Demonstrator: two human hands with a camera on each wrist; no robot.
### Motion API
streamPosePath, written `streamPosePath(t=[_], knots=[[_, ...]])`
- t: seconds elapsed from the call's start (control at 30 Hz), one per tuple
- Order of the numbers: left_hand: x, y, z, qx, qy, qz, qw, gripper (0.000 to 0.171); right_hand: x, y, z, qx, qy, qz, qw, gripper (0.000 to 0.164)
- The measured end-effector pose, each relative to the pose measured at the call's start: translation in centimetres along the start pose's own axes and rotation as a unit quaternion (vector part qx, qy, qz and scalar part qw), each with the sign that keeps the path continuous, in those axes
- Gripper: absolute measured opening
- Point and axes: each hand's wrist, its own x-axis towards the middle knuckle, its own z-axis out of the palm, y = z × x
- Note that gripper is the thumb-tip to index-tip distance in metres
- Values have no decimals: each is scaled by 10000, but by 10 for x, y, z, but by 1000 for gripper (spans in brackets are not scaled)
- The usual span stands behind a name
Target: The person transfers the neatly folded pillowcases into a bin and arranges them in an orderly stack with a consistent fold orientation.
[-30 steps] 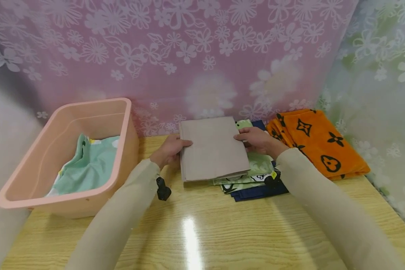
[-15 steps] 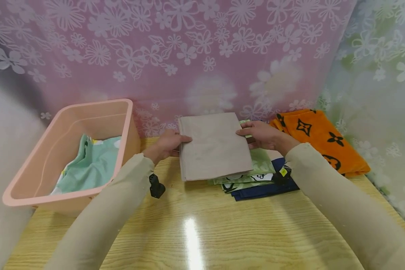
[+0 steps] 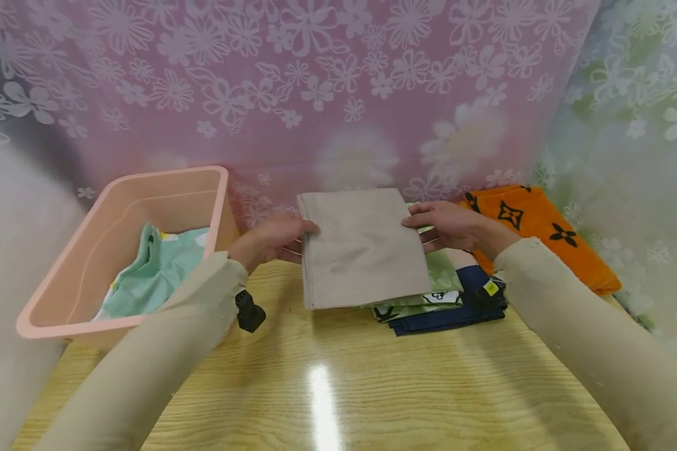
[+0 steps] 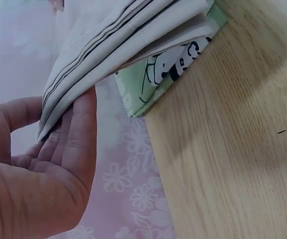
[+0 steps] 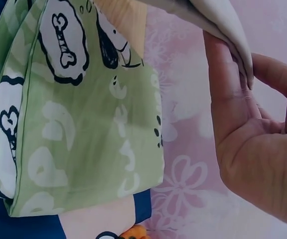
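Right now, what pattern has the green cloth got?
Green cloth: white letters and black-outlined bones, clearest in the right wrist view.

Place: seemingly a home, room unclear
Counter: wood-grained
Backdrop: pink, flowered, behind the counter
Tub: cloth inside, counter's left
Orange towel: folded, counter's right

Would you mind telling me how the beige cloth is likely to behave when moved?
The beige cloth is probably floppy, since its surface wrinkles between the left hand and right hand. Its layers may fan apart, as they gape in the left wrist view. Gripped at opposite sides, it should roughly keep its folded outline.
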Motion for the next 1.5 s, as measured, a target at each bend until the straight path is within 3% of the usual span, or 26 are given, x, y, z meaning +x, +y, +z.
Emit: streamPosePath(t=[0.37,0.6,0.8,0.87,1.0,1.23,1.33,1.5], knots=[[-23,6,-11,-63,94,462,9989,34,-10,-13,8,19,-111,-237,9997,32],[-37,14,-27,-65,160,716,9973,29,-14,-29,23,-27,-80,-394,9992,53],[-52,27,-51,-417,41,1017,9939,31,-15,-45,39,86,-34,-701,9975,49],[-58,31,-59,-387,16,1096,9932,33,-14,-51,45,225,-73,-820,9964,45],[-70,36,-74,-137,30,1179,9929,35,-11,-61,58,526,-256,-1001,9933,54],[-86,40,-101,-331,153,979,9945,41,-2,-77,84,845,-520,-1256,9871,46],[-92,37,-113,-239,159,917,9954,37,3,-86,97,870,-586,-1258,9865,47],[-102,30,-135,74,478,997,9938,27,9,-97,116,890,-611,-1232,9865,53]])
